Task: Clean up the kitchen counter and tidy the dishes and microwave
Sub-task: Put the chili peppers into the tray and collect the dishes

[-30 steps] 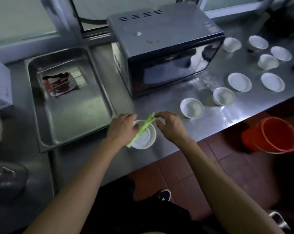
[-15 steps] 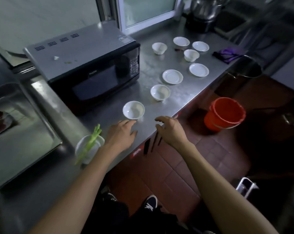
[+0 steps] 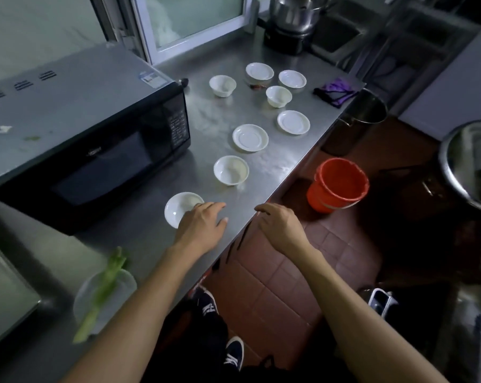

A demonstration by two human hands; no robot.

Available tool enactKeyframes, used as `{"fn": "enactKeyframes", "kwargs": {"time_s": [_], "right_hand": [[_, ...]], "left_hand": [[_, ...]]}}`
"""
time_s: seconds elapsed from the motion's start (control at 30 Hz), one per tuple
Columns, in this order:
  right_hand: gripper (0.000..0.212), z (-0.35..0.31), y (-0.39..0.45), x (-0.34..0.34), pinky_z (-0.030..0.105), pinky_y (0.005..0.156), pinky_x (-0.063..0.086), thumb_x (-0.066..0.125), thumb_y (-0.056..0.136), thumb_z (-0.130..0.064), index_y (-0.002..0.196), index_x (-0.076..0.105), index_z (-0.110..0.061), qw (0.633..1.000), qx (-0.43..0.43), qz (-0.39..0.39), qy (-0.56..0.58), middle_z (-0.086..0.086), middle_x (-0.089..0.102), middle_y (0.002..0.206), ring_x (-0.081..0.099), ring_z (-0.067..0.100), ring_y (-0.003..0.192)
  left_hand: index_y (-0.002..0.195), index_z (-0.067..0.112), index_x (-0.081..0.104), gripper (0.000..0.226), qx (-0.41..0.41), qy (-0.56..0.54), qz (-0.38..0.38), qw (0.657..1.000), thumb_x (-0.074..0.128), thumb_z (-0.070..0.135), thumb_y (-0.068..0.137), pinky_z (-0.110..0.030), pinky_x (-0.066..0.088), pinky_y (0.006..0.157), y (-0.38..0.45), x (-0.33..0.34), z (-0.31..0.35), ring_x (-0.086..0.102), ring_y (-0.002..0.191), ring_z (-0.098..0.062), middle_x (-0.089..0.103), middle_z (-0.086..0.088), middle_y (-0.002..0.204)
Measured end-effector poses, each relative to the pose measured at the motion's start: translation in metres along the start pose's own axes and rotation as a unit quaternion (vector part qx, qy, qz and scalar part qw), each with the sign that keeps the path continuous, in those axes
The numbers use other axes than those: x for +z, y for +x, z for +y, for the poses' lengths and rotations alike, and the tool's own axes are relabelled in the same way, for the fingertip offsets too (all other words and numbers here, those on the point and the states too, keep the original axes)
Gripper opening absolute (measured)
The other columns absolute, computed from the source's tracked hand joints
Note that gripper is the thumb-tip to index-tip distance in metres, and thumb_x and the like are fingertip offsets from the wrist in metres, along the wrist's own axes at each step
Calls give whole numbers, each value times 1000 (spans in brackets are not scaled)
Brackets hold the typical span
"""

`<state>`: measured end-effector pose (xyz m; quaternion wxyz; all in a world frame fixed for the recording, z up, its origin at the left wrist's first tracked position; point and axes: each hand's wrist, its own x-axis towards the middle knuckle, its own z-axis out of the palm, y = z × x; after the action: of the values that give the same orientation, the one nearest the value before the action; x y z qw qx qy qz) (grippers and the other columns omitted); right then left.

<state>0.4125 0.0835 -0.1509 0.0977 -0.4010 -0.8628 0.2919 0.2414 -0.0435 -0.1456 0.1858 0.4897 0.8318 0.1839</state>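
Both hands loose and holding nothing, left hand point(image 3: 202, 226) over the nearest bowl point(image 3: 181, 209) on the surface point(image 3: 264, 164), likely gathering dishes.

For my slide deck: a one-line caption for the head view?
Left hand reaching the nearest bowl on a steel counter beside the microwave.

The person's forearms are bare, with no sleeves, watch or rings showing on either the left hand point(image 3: 203, 228) or the right hand point(image 3: 279, 226). At the six o'clock edge of the view hang dark, nearly black trousers point(image 3: 206, 333). Below them show dark navy shoes with white soles and white markings: one shoe point(image 3: 235, 352) at six o'clock, the other shoe point(image 3: 207, 302) just above it toward eleven o'clock.
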Motion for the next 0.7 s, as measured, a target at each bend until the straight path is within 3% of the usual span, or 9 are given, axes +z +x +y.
{"fn": "enactKeyframes", "kwargs": {"time_s": [0.3, 0.5, 0.7], "right_hand": [[33, 16, 62, -42, 41, 92, 52, 59, 89, -21, 120, 69, -20, 998, 40, 41, -22, 0, 70, 116, 62, 21, 110], [30, 56, 89, -79, 37, 85, 51, 62, 89, -19, 117, 71, -21, 995, 62, 71, -32, -3, 71, 112, 63, 22, 102], [29, 129, 121, -120, 36, 82, 53, 64, 90, -20, 117, 70, -21, 993, 80, 81, -25, -1, 71, 113, 64, 22, 100]], "left_hand": [[133, 18, 58, 39, 58, 40, -23, 997, 55, 34, 97, -44, 49, 92, 98, -12, 24, 57, 113, -30, 63, -4, 128], [146, 26, 45, 48, 81, 88, -103, 987, 50, 41, 100, -44, 32, 110, 155, 3, 65, 40, 136, -23, 48, 1, 148], [150, 27, 38, 54, 100, 143, -141, 975, 46, 45, 100, -43, 33, 111, 210, 34, 115, 40, 137, -22, 44, 2, 151]]}}
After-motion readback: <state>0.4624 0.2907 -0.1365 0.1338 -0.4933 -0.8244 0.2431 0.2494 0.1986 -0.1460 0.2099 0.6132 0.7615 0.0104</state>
